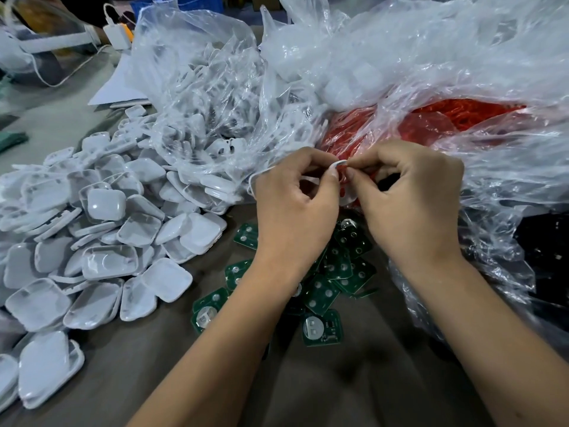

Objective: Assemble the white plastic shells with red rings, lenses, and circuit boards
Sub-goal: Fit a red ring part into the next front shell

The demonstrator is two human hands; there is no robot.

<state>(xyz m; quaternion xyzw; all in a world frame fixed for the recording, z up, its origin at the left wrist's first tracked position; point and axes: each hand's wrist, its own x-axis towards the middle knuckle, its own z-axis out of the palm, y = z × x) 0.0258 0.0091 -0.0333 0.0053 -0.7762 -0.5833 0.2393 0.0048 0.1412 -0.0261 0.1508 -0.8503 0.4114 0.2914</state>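
My left hand point(295, 204) and my right hand point(409, 198) meet at the middle of the view. Between them they hold a white plastic shell point(338, 164) with a red ring point(342, 175) at its rim. Fingers of both hands pinch these parts; most of the shell is hidden behind my fingers. Green circuit boards point(323, 291) lie scattered on the table below my hands. A big heap of white shells point(101, 238) covers the left side. A clear bag of red rings point(437, 121) lies just behind my hands.
A clear bag with more white parts point(209, 97) stands at the back centre, and crumpled clear plastic point(462, 50) fills the back right. A white charger with cable point(117, 32) lies at the far left. The brown table point(338, 380) shows between my forearms.
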